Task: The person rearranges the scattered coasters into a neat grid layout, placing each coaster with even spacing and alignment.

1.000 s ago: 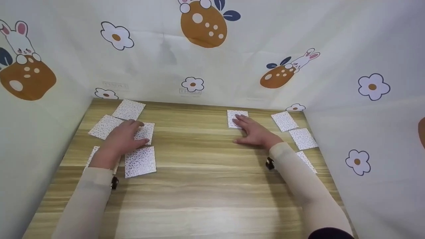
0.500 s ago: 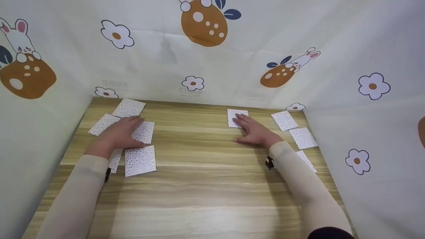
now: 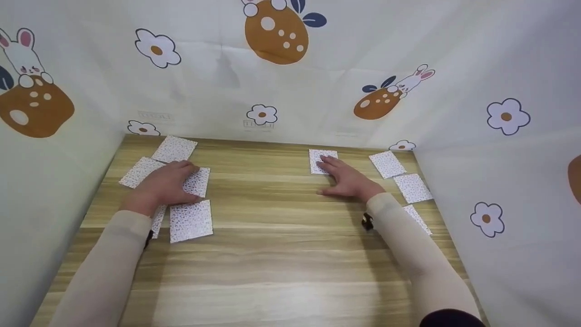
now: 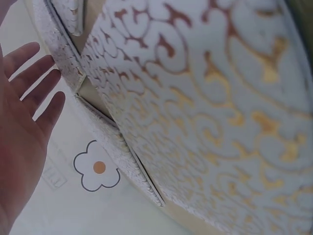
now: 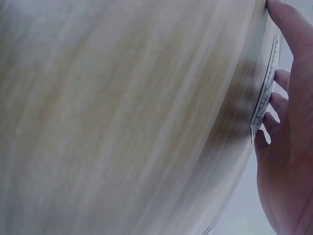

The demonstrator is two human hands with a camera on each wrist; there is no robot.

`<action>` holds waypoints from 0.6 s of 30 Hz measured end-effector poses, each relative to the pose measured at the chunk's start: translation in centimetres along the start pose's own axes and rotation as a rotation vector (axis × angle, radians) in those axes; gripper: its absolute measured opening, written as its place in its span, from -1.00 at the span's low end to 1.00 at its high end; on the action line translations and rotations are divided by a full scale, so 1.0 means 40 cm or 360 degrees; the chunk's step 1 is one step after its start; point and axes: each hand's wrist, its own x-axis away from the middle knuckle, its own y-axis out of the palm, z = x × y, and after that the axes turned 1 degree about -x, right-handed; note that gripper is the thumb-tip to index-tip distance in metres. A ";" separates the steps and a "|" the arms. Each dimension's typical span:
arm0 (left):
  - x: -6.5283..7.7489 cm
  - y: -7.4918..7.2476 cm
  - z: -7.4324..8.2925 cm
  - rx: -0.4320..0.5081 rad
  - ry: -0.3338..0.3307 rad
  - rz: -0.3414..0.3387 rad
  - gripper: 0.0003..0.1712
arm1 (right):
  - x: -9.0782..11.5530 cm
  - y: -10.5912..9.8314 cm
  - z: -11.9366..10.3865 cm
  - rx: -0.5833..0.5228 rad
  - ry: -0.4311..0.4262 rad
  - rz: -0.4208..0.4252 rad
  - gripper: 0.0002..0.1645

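My left hand (image 3: 165, 184) is over a group of square white cards on the left side of the table, its fingers extended and spread. It partly covers one patterned card (image 3: 198, 182). Just below the thumb lies another card (image 3: 191, 221); in the left wrist view a large near card (image 4: 195, 107) shows gold-brown scrolls. Whether the left fingertips touch a card is not clear. On the right, the fingers of my right hand (image 3: 347, 180) rest on a single square card (image 3: 317, 162) near the back edge, the thumb apart from it on the table side.
Two more cards lie behind the left hand, a back card (image 3: 174, 149) and a left card (image 3: 141, 171); another pokes out below the wrist. Three cards, the middle one (image 3: 413, 188), line the right edge. Printed cloth (image 3: 218, 91) walls the wooden table (image 3: 268, 254) at back and sides.
My left hand and forearm have shifted slightly left and away from me, covering more of the card beneath the wrist. My right hand stays on its card; no card has visibly moved.
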 end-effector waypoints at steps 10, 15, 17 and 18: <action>0.006 -0.017 0.016 -0.0047 0.0047 -0.0009 0.02 | -0.002 0.002 0.000 -0.0011 -0.0006 -0.0005 0.29; 0.004 -0.021 0.018 -0.0049 0.0051 -0.0044 0.02 | -0.004 0.002 0.001 -0.0022 -0.0003 -0.0006 0.30; 0.003 -0.021 0.018 -0.0047 0.0046 -0.0051 0.03 | -0.004 0.002 0.000 -0.0019 -0.0002 -0.0009 0.30; 0.003 -0.020 0.017 -0.0049 0.0046 -0.0050 0.04 | -0.004 0.002 0.000 -0.0016 -0.0002 -0.0010 0.30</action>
